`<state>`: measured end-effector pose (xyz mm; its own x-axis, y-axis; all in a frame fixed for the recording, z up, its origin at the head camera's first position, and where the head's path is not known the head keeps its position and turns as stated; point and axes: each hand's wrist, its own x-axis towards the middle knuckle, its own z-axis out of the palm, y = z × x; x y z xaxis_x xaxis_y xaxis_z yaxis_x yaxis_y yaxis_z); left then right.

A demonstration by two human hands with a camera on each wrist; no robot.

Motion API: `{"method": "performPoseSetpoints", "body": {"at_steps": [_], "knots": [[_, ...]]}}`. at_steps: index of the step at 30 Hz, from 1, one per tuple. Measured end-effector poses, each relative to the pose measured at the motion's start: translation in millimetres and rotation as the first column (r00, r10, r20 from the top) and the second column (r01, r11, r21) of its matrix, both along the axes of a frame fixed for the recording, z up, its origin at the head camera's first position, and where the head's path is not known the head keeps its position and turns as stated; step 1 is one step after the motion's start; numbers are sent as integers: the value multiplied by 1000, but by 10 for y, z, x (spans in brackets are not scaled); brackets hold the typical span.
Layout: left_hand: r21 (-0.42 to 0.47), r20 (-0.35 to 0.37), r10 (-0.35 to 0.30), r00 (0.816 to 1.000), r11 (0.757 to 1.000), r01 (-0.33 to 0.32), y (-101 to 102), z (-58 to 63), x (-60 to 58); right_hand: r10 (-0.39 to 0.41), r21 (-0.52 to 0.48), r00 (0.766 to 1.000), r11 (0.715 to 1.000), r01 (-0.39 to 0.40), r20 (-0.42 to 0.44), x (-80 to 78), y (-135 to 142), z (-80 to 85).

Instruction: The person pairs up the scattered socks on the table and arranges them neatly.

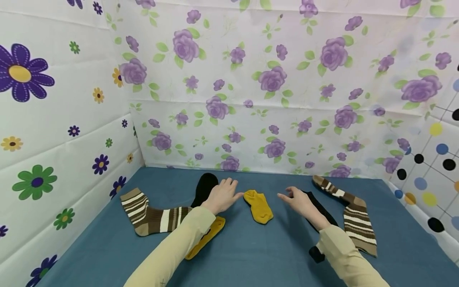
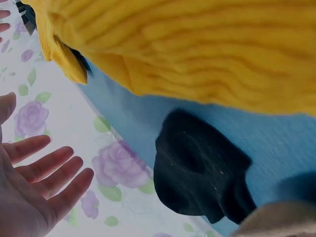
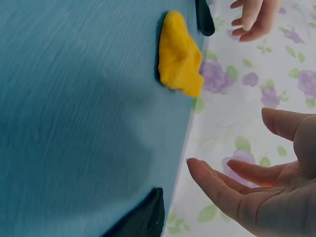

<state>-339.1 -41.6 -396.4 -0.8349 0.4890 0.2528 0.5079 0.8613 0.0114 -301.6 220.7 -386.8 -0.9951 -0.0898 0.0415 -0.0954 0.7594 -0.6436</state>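
Note:
My left hand (image 1: 221, 196) is held above the table with its fingers spread and nothing in them. Under and beside it lie a black sock (image 1: 206, 189), a striped brown sock (image 1: 157, 218) and a yellow sock (image 1: 209, 239), partly covered by the left sleeve. A second yellow sock (image 1: 259, 207) lies flat between the two hands. My right hand (image 1: 300, 203), fingers relaxed and holding nothing, hovers left of another black sock (image 1: 320, 211), whose middle is hidden by the forearm. In the left wrist view, yellow ribbed fabric (image 2: 207, 54) fills the top.
Right of the right hand, a second striped brown sock (image 1: 359, 219) lies bent on the blue tablecloth (image 1: 251, 259). Flower-printed sheets (image 1: 247, 79) stand behind and on the left. A dotted sheet (image 1: 434, 183) hangs on the right.

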Motion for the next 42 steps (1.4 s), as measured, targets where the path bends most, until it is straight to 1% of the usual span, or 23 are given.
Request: {"method": "performPoseSetpoints", "body": {"at_steps": [4, 9, 11, 15, 18, 22, 26, 31, 38, 42], "knots": [[-2, 5, -10, 1000, 1000, 10, 47, -17, -19, -4, -83, 997, 996, 10, 74, 22, -36, 6], [-14, 31, -26, 999, 1000, 27, 101, -26, -55, 0, -213, 983, 976, 40, 185, 19, -81, 2], [-23, 43, -27, 999, 999, 28, 123, -19, -67, 9, -248, 976, 968, 46, 217, 13, -103, -3], [-45, 72, -28, 997, 999, 31, 181, -22, -107, 28, -286, 966, 957, 49, 256, 13, -132, -13], [-66, 95, -28, 995, 997, 34, 224, -34, -140, 44, -300, 961, 953, 41, 273, 12, -141, -23], [-70, 119, -26, 993, 997, 35, 268, -61, -175, 56, -320, 952, 946, 45, 302, 2, -149, -34], [-44, 148, -26, 989, 998, 33, 297, -96, -201, 48, -326, 944, 943, 65, 326, -2, -162, -40], [-15, 191, -26, 981, 999, 30, 327, -126, -224, 50, -311, 938, 948, 63, 344, -3, -184, -54], [-2, 221, -16, 975, 1000, 17, 352, -111, -249, 74, -307, 927, 951, 46, 367, -18, -227, -84], [19, 238, -12, 971, 1000, 7, 379, -111, -248, 72, -292, 927, 955, 42, 369, -28, -239, -131]]}}
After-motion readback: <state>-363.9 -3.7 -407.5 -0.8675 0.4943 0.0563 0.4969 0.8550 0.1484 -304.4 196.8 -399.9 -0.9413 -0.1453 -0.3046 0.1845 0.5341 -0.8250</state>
